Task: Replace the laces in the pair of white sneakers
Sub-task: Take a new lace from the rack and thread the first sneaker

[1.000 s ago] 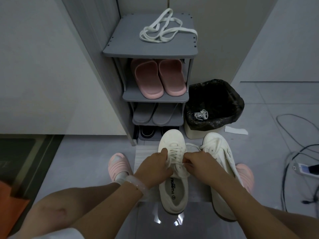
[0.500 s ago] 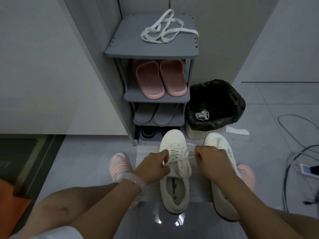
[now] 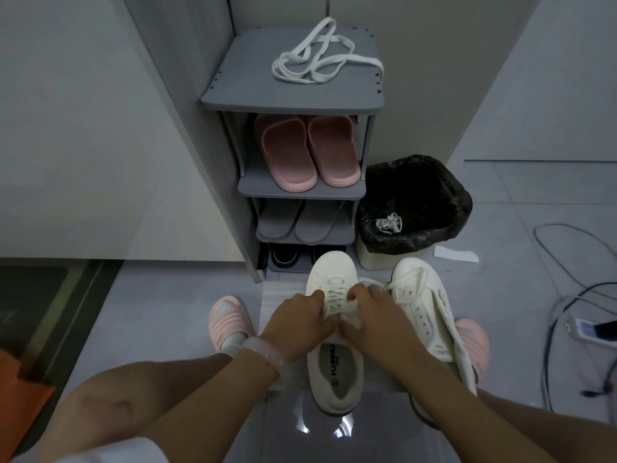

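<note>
Sneakers, two: left sneaker (image 3: 335,362) points lengthwise away from me, right sneaker (image 3: 430,315) alongside. Both my hands, left hand (image 3: 297,324) and right hand (image 3: 377,320), pinch its lace (image 3: 337,300).

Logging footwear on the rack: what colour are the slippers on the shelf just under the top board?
Pink slippers, seen clearly in the head view.

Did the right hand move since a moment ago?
Yes. The right hand has come back left over the middle sneaker, meeting the left hand at its laces.

White sneakers (image 3: 335,359) — laced, side by side
</note>
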Demonstrator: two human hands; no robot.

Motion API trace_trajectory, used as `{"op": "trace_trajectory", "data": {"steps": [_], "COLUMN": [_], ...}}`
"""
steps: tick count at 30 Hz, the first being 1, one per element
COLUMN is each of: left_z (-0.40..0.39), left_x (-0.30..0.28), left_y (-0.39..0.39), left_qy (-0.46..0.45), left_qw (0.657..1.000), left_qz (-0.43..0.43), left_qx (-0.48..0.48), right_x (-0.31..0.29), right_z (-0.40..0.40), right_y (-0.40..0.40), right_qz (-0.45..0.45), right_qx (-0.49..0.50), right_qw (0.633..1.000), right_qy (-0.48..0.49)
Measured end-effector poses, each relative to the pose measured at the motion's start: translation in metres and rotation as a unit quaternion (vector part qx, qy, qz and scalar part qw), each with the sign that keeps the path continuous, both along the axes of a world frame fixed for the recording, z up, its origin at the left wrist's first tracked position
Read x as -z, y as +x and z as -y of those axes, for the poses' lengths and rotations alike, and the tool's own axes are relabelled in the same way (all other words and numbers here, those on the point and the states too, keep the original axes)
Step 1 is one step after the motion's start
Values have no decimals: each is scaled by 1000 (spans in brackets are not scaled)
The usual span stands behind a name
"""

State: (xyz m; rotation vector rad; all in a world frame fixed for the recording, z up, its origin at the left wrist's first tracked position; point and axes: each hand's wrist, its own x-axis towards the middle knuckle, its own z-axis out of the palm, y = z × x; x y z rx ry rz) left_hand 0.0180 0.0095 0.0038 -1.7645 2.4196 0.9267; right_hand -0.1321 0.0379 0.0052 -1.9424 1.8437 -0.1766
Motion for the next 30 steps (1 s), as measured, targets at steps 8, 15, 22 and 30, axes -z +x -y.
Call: {"op": "trace_trajectory", "data": {"steps": [8, 15, 22, 30], "left_z": [1, 2, 1, 7], "left_x": [-1, -6, 12, 3], "left_y": [6, 7, -12, -18], "left_qy": [-20, -27, -163, -43], "left_qw": [992, 993, 975, 996], "left_qz": [120, 106, 87, -70], "left_qx": [28, 49, 124, -17], "right_x": [13, 4, -6, -14], "right_z": [0, -2, -7, -4], "right_y": [-11, -15, -13, -13], "right_qz": [73, 49, -53, -27], "right_qx": [98, 53, -47, -33], "right_qw": [986, 986, 964, 971], "right_qy": [117, 153, 257, 234]}}
